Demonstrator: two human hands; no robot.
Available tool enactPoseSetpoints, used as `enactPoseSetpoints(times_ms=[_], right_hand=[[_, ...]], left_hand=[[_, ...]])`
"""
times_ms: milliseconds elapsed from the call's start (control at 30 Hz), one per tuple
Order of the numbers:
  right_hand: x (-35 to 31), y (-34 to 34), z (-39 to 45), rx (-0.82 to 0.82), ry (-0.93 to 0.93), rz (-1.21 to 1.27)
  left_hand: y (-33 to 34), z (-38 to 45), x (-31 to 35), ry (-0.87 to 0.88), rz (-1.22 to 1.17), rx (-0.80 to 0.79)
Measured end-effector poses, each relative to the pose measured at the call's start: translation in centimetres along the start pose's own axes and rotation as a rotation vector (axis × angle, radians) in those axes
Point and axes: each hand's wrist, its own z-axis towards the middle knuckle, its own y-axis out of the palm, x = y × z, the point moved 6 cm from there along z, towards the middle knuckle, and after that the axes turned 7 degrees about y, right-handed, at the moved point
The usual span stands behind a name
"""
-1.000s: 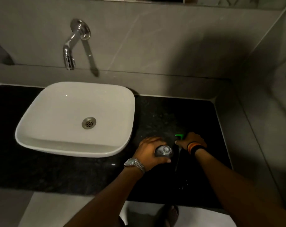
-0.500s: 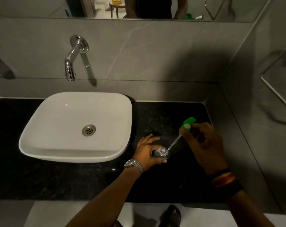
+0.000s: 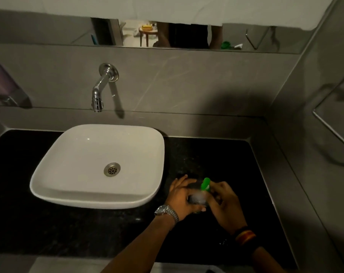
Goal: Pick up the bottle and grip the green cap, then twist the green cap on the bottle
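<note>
A small clear bottle [image 3: 197,199] stands on the black counter [image 3: 88,229] to the right of the basin. My left hand [image 3: 182,196], with a metal watch on the wrist, grips the bottle from the left. A green pump head [image 3: 205,184] sits at the bottle's mouth, and my right hand [image 3: 223,203] holds it with curled fingers from the right. The bottle's lower part is hidden behind both hands.
A white square basin [image 3: 72,186] with a metal drain sits on the counter's left half, under a chrome wall tap [image 3: 98,95]. Grey tiled walls close in behind and on the right, where a metal rail [image 3: 332,127] hangs. A mirror strip runs above.
My right hand had lifted the green pump and its tube out of the bottle; it has now come back down to the bottle's mouth. The camera tilted up.
</note>
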Motion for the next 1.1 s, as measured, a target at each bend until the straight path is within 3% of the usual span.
enactPoseSetpoints(times_ms=[200, 500, 600, 733, 967, 1100], right_hand=[[1.6, 1.2, -0.6, -0.002, -0.015, -0.063], [1.8, 1.3, -0.4, 0.146, 0.18, -0.088], [2.0, 1.3, -0.2, 0.109, 0.215, -0.08], [1.3, 1.5, 0.2, -0.037, 0.097, 0.038], [0.9, 1.8, 0.9, 0.046, 0.197, -0.129], [1.0, 1.2, 0.4, -0.001, 0.151, -0.173]], left_hand=[[0.1, -0.1, -0.1, 0.004, -0.019, 0.034], [-0.1, 0.2, 0.1, 0.006, 0.036, 0.018], [-0.2, 0.0, 0.4, 0.012, 0.025, 0.03], [-0.1, 0.0, 0.2, 0.001, 0.027, 0.025], [-0.2, 0.0, 0.2, 0.027, 0.065, -0.003], [-0.2, 0.0, 0.2, 0.024, 0.034, 0.023]])
